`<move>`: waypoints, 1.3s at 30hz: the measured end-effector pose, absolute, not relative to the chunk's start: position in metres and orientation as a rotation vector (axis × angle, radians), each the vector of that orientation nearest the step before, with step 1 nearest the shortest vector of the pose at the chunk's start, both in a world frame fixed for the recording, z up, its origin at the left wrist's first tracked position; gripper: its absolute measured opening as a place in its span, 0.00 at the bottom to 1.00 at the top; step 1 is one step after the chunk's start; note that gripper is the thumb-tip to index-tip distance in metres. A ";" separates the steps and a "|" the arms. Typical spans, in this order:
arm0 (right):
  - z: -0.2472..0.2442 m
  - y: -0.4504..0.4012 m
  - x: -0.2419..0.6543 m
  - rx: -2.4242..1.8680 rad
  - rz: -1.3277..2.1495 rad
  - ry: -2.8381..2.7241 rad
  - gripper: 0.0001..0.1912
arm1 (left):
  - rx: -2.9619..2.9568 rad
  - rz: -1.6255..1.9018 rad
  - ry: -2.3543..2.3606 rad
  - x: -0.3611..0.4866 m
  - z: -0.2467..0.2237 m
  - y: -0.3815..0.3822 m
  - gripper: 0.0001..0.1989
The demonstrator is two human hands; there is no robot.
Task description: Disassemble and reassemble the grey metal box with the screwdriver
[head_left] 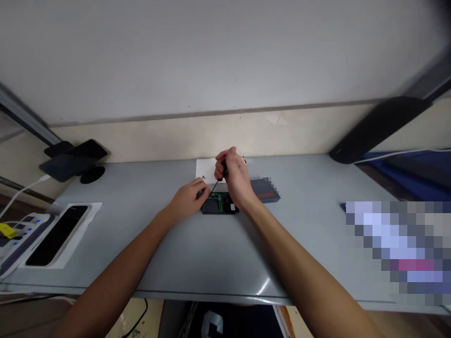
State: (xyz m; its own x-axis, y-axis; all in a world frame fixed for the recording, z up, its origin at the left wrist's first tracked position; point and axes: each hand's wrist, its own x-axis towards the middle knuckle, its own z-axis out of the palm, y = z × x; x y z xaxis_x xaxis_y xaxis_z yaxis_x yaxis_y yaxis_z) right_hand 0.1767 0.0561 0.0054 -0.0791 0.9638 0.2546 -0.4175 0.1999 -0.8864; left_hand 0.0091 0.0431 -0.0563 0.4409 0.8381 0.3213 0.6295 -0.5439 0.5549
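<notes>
A phone-sized opened device (pixel 211 207) lies flat on the table, with a green circuit board (pixel 221 201) and a dark block showing inside. My left hand (pixel 186 199) has its fingers closed at the device's upper left corner, holding it there. Wrapped in the fingers of my right hand (pixel 237 178) is a screwdriver (pixel 215 186), its shaft slanting down and left. The tip meets the board close to my left fingertips; exactly what it touches is too small to tell. Behind the device is a white sheet (pixel 206 170) with tiny dark bits on it.
Just right of my right wrist lies a flat grey box (pixel 264 190). A phone (pixel 58 234) rests on white paper at the left, beside a power strip (pixel 24 237) with cables. Behind them stands a phone on a holder (pixel 73 159). A dark cylinder (pixel 377 131) leans at the right.
</notes>
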 end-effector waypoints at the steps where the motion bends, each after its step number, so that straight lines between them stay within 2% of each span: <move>1: 0.006 0.055 0.177 -0.623 1.352 -1.098 0.24 | 2.344 0.820 1.250 0.009 -0.057 0.043 0.14; 4: 0.008 0.053 0.179 -0.561 1.438 -1.136 0.19 | 2.345 0.829 1.242 0.008 -0.057 0.044 0.13; 7: 0.007 0.053 0.180 -0.603 1.362 -1.151 0.14 | 2.336 0.827 1.240 0.008 -0.057 0.043 0.13; 13: 0.002 0.059 0.182 -0.640 1.280 -1.106 0.25 | 2.355 0.832 1.243 0.008 -0.057 0.043 0.13; 22: -0.001 0.062 0.183 -0.595 1.278 -1.160 0.19 | 2.378 0.839 1.208 0.009 -0.054 0.042 0.12; 31: -0.005 0.057 0.176 -0.761 1.050 -1.375 0.24 | 2.391 0.857 1.201 0.008 -0.056 0.043 0.13; 36: 0.002 0.053 0.187 -0.923 0.633 -1.705 0.19 | 2.349 0.847 1.202 0.008 -0.057 0.045 0.14; 39: 0.019 0.050 0.201 -0.887 0.604 -1.731 0.17 | 2.276 0.828 1.193 0.008 -0.057 0.047 0.15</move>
State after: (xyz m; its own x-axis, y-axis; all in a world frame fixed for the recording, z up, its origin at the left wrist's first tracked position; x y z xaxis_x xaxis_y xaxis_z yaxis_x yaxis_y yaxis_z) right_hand 0.2012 0.0503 0.0190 -0.1743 0.8013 0.5723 0.2712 0.5978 -0.7544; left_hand 0.0079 0.0466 -0.0566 0.4491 0.8405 0.3032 0.5784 -0.5321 0.6183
